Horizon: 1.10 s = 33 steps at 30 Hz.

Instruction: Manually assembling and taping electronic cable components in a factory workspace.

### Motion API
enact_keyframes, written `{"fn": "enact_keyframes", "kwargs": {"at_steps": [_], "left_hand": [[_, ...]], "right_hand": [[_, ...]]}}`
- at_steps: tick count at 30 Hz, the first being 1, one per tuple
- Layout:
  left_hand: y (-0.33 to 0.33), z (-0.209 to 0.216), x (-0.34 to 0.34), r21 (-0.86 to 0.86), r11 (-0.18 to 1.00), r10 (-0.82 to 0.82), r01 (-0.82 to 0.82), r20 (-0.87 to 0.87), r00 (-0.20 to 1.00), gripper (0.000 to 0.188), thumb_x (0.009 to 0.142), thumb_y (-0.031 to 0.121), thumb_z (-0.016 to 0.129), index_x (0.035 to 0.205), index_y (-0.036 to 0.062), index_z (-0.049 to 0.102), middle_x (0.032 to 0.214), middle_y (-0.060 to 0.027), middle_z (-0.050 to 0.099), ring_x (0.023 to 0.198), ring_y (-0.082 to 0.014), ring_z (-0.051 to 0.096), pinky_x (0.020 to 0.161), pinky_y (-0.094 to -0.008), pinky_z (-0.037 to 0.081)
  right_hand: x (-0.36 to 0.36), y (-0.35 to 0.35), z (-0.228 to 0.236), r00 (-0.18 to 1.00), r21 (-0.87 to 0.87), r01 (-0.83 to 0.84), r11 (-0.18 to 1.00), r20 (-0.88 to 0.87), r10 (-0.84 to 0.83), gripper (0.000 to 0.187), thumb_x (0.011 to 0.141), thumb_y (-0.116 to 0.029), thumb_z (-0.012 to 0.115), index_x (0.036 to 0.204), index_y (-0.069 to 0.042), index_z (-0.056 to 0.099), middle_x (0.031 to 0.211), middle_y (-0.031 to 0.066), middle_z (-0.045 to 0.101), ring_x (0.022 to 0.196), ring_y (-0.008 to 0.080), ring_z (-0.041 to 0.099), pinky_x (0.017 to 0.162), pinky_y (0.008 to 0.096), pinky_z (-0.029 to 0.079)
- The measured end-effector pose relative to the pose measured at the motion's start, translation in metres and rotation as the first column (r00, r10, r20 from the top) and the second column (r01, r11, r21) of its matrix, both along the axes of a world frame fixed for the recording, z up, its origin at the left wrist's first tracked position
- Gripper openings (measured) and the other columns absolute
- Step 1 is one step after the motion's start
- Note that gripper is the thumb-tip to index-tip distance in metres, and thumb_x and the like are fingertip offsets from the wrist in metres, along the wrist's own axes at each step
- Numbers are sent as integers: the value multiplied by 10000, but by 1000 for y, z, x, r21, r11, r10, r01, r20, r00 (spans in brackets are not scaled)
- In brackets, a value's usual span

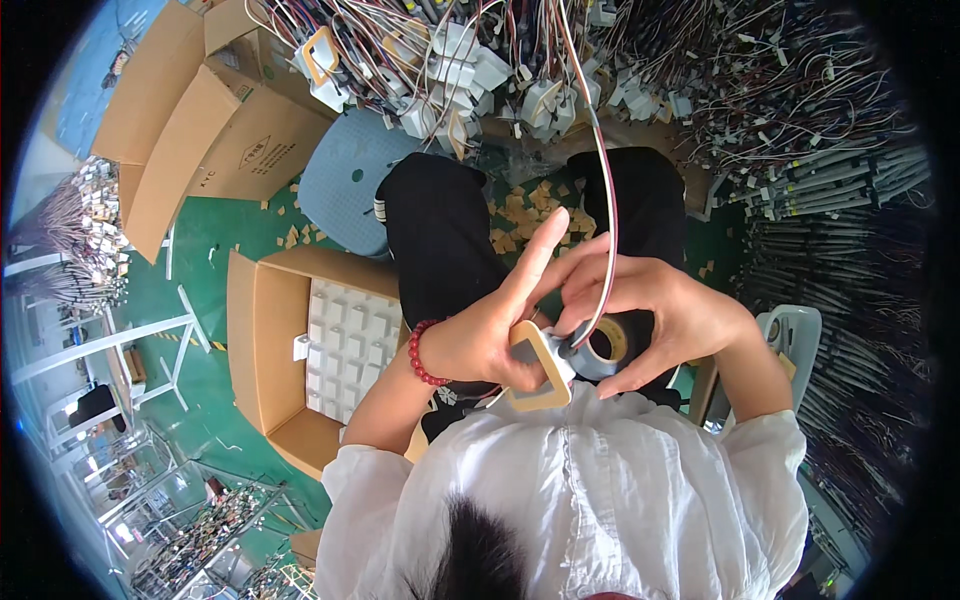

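My left hand [485,335], a red bead bracelet at its wrist, is closed on a white plastic housing [562,362] with a tan frame-shaped face. Its index finger points up and away from the housing. A red, white and dark cable [609,190] leaves the housing and arches up out of view. My right hand [665,305] curls round a roll of dark grey tape [612,352] beside the housing. Its bent fingers reach the cable where it enters the housing, while the thumb lies along the roll's lower side. The exact finger contact is partly hidden.
An open carton [270,350] of white housings stands at my left, near a blue stool [345,180]. Wired housings [455,75] are heaped ahead. Bundled cables [840,185] fill the right side. Tan scraps [530,215] litter the green floor between my legs.
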<state>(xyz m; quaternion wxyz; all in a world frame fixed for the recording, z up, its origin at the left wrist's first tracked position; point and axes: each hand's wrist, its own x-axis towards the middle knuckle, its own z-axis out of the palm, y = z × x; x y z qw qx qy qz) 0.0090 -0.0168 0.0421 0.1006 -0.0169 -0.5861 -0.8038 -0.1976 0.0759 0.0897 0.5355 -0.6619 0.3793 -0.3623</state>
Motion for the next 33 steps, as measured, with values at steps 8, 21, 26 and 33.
{"fn": "enact_keyframes", "kwargs": {"at_steps": [8, 21, 26, 33], "left_hand": [[-3, -3, 3, 25, 998, -54, 54, -5, 999, 1356, 621, 8, 837, 1453, 246, -207, 1520, -250, 100, 1345, -306, 315, 952, -368, 431], [13, 2, 15, -239, 924, 348, -299, 196, 917, 670, 708, 14, 667, 1318, 66, 394, 1391, -113, 396, 1187, -215, 494, 893, -298, 464], [7, 11, 25, -580, 778, 336, -241, 60, 940, 391, 724, -33, 656, 1066, 73, 500, 1119, -109, 550, 866, -284, 629, 705, -327, 529], [14, 13, 31, -215, 924, 351, -317, 139, 926, 173, 814, -73, 597, 954, 4, 530, 962, -102, 595, 862, -162, 586, 766, -262, 463]], "right_hand": [[3, 4, -15, 974, 185, -140, 973, 202, 102, 535, 630, -77, 788, 1132, -51, 605, 1147, 94, 557, 1087, 245, 534, 977, 351, 398], [4, 9, -12, 995, 197, 21, 980, 88, -39, 778, 653, -10, 717, 1361, -89, 404, 1183, 95, 506, 1148, 247, 487, 1008, 363, 373], [8, 19, -14, 970, 431, 161, 888, 98, -223, 816, 643, -33, 775, 1357, -69, 380, 1156, 84, 512, 1089, 194, 526, 973, 332, 417], [-2, 9, 2, 999, -36, -34, 999, -1, 34, 588, 603, -150, 808, 1138, -24, 597, 1078, 110, 505, 993, 254, 515, 880, 337, 419]]}}
